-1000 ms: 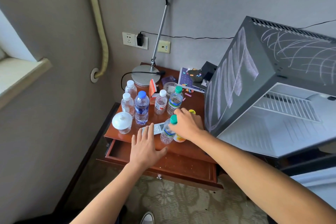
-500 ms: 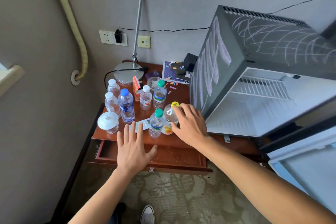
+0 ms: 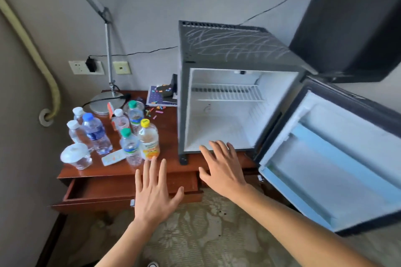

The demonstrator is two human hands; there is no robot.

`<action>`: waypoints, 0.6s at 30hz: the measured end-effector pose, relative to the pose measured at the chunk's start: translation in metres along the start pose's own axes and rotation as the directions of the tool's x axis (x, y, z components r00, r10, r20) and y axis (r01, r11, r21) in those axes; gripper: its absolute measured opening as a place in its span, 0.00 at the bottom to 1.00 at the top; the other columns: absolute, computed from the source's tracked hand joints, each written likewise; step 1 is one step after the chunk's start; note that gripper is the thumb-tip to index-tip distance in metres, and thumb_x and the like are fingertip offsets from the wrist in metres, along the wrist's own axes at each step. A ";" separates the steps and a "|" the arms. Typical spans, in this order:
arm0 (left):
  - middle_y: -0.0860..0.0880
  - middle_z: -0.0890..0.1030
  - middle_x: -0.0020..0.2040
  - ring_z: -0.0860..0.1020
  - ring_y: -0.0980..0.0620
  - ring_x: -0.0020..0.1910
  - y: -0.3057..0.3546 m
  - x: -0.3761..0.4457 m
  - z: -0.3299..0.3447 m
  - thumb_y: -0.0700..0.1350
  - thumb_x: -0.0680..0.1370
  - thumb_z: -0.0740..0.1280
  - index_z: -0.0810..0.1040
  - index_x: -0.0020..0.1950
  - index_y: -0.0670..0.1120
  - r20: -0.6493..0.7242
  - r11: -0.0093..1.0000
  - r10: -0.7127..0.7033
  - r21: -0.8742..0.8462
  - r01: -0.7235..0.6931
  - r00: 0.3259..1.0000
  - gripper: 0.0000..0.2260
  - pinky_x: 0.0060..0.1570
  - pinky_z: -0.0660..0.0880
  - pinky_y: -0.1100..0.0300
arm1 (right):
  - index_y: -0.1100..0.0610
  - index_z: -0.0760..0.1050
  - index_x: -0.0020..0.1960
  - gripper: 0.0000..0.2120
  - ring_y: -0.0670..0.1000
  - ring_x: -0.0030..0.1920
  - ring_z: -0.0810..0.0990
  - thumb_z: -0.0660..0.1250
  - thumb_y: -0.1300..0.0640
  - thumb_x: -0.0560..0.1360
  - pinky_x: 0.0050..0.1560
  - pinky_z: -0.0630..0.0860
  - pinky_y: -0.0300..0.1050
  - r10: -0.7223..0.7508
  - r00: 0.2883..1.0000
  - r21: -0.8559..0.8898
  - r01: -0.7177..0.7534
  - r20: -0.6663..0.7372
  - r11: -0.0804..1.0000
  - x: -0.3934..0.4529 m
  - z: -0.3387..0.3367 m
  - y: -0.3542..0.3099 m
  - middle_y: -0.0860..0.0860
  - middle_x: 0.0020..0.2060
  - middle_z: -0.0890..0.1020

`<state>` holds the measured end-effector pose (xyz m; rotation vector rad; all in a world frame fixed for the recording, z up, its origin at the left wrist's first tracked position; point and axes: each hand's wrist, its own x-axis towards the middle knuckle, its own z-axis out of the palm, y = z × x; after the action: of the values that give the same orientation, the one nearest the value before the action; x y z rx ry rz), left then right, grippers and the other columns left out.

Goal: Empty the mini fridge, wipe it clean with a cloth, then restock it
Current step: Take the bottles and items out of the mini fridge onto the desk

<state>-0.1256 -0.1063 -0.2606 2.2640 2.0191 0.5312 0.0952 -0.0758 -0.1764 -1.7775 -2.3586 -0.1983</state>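
Our hands, left [image 3: 154, 193] and right [image 3: 223, 169], hover with fingers spread, empty, before the emptied fridge [image 3: 227, 97]; left of it, bottles [image 3: 130, 136] crowd the desk [image 3: 169, 136], probably light, slick plastic best gripped mid-body.

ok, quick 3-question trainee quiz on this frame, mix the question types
1. True or false: the fridge has bottles inside.
2. Which cap is on the bottle with the orange label? A) blue B) yellow C) white
3. Fill in: both hands are ____ and hold nothing.

Key
1. False. The fridge cavity shows only a wire shelf; the bottles stand on the table to its left.
2. B, yellow.
3. Open. The left hand is spread over the open drawer; the right hand is spread in front of the fridge's lower edge.
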 end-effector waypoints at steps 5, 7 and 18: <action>0.43 0.57 0.84 0.50 0.43 0.83 0.106 -0.033 0.012 0.70 0.75 0.59 0.59 0.83 0.44 0.013 0.996 0.086 -0.006 -0.086 0.996 0.43 0.79 0.51 0.37 | 0.52 0.70 0.73 0.29 0.59 0.71 0.70 0.63 0.41 0.75 0.74 0.63 0.64 0.066 0.995 -0.026 -0.068 -0.074 0.997 -0.078 -0.038 0.093 0.55 0.68 0.74; 0.45 0.54 0.84 0.46 0.44 0.84 0.144 -0.047 0.013 0.71 0.77 0.57 0.56 0.84 0.46 0.026 0.993 0.120 0.010 -0.120 0.992 0.43 0.80 0.46 0.39 | 0.53 0.71 0.73 0.29 0.61 0.72 0.70 0.65 0.42 0.75 0.74 0.62 0.65 0.106 0.988 -0.057 -0.113 -0.116 0.992 -0.105 -0.055 0.129 0.56 0.69 0.74; 0.50 0.41 0.84 0.33 0.50 0.82 0.298 -0.047 -0.031 0.71 0.79 0.51 0.44 0.85 0.50 0.005 0.938 0.348 0.004 -0.348 0.938 0.42 0.80 0.37 0.42 | 0.53 0.61 0.80 0.38 0.67 0.78 0.59 0.67 0.40 0.75 0.75 0.56 0.68 0.330 0.903 -0.230 -0.395 -0.277 0.889 -0.190 -0.176 0.271 0.61 0.80 0.60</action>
<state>0.1456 -0.1993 -0.1604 2.6379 1.6204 0.5402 0.4183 -0.2162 -0.0481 -2.1524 -1.8648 -0.6739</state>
